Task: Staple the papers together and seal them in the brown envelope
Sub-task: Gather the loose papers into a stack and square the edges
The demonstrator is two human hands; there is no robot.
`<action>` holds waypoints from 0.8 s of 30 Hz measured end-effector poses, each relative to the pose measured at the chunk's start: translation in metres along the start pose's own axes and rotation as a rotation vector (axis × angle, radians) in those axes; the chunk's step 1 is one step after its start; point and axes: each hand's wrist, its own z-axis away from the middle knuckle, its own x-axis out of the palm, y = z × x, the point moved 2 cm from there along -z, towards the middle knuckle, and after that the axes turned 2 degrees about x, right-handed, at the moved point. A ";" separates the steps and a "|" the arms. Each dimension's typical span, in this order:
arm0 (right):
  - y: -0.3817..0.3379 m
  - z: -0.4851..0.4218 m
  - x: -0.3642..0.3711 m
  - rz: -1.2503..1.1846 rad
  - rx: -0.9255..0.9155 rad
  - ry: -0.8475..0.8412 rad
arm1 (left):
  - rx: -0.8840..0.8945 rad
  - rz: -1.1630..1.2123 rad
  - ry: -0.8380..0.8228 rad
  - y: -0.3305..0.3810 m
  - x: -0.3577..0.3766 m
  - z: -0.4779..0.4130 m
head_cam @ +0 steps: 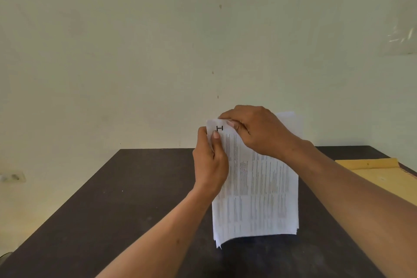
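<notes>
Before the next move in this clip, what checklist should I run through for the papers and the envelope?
1. Both hands grip the stack of white printed papers: ok.
2. The left hand pinches the stack's top left corner: ok.
3. The right hand pinches the top edge beside it: ok.
4. Sheets squared up: not ok, the bottom corners fan out.
5. Staple through the corner: cannot tell; only a black H-shaped mark shows.
6. The brown paper envelope lies on the right side of the dark table: ok.

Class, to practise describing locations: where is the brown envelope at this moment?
In the head view the brown envelope lies flat on the dark table at the right edge, right of the held papers.
</notes>
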 end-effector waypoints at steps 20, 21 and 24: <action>-0.003 0.003 -0.004 0.060 -0.027 -0.021 | -0.009 0.014 -0.099 -0.004 0.007 -0.002; -0.001 0.006 -0.002 0.053 -0.015 -0.015 | -0.013 0.004 -0.114 -0.007 0.007 0.001; 0.004 0.005 -0.002 0.030 0.024 -0.030 | -0.016 -0.010 -0.106 -0.012 0.007 0.007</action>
